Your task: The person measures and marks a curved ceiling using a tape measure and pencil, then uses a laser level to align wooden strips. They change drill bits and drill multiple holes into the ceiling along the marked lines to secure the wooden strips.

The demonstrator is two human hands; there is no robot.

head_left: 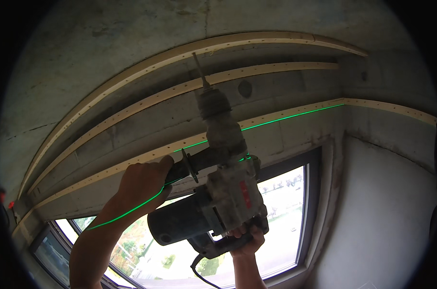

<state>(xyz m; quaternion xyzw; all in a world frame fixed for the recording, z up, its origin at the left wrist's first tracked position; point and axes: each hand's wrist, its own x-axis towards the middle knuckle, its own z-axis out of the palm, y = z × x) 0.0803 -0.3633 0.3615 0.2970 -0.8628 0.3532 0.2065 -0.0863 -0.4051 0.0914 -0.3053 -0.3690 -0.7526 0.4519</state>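
Observation:
A dusty rotary hammer drill (230,188) is held up in front of me, pointing upward. My left hand (143,183) is closed round its side handle (182,169). Below, my right hand (247,241) grips the rear handle (228,245); the trigger is hidden. The thin drill bit (200,70) rises from the chuck, its tip overlapping the topmost wooden batten (218,45) in view. I cannot tell whether the tip touches it. A green laser line crosses my left wrist, the drill and the lowest batten (281,115).
Another wooden batten (228,75) runs between those two, along the concrete. Behind the drill is a dark-framed window (286,216) with daylight outside. A power cord (199,269) hangs from the drill. At right stands a pale wall (382,202); a small red object (11,205) is at far left.

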